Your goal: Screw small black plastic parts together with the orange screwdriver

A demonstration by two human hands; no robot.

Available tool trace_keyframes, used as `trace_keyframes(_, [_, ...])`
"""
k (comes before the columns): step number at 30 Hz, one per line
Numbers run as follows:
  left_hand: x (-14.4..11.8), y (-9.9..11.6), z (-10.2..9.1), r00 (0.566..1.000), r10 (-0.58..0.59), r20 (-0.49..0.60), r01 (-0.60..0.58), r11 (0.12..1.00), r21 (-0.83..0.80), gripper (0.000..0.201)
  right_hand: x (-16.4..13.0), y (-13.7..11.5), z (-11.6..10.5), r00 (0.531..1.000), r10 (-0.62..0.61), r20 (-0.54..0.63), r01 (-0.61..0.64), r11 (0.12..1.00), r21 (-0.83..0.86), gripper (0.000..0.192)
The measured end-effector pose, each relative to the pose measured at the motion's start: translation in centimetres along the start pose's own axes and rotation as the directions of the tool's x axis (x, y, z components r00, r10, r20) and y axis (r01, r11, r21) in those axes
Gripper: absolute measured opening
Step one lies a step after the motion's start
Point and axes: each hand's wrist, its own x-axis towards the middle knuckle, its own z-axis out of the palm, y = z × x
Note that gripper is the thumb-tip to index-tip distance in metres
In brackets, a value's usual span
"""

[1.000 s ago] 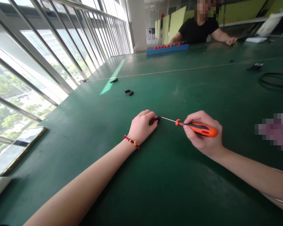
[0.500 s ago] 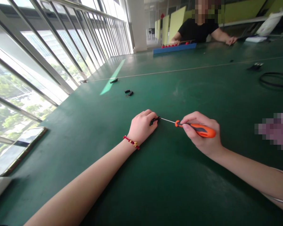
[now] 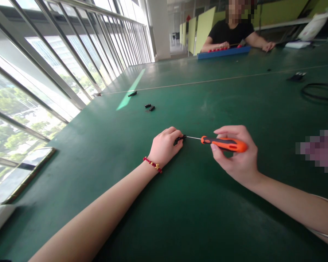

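Green tabletop point(image 3: 194, 203): left hand point(image 3: 164, 144) pinches small black piece point(image 3: 182, 138), right hand point(image 3: 242, 160) loosely cradles orange-grey screwdriver point(image 3: 225, 144).

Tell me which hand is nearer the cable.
Right. The right hand is left of the cable, on its near side; the left hand lies farther left.

No text, label, brand, number or sign can be read, whether on the screwdriver point(image 3: 236, 145) in the right hand point(image 3: 244, 162), the black piece point(image 3: 182, 138) in the left hand point(image 3: 165, 145), or the 2 black blocks point(image 3: 152, 108) beyond that grip.
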Motion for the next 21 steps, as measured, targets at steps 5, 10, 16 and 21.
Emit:
trace_keyframes(5, [-0.01, 0.04, -0.01, 1.000, -0.001, 0.000, 0.001, 1.000, 0.007, 0.012, 0.08, 0.04, -0.03, 0.996, 0.028, 0.087, -0.026, 1.000, -0.016, 0.025])
trace_keyframes(10, [0.02, -0.01, 0.03, 1.000, 0.002, 0.001, -0.002, 1.000, 0.010, 0.013, -0.06, 0.11, 0.03, 1.000, 0.008, 0.014, -0.008, 1.000, -0.012, 0.028])
trace_keyframes(16, [0.03, -0.01, 0.09, 1.000, 0.000, -0.002, 0.000, 1.000, 0.013, 0.013, -0.03, -0.06, -0.03, 0.995, -0.001, 0.104, 0.010, 0.996, -0.090, 0.021])
trace_keyframes(21, [0.02, 0.09, 0.00, 1.000, -0.004, 0.000, 0.004, 1.000, 0.015, 0.012, -0.11, -0.22, 0.19, 1.000, -0.015, 0.000, 0.015, 1.000, 0.021, 0.043])
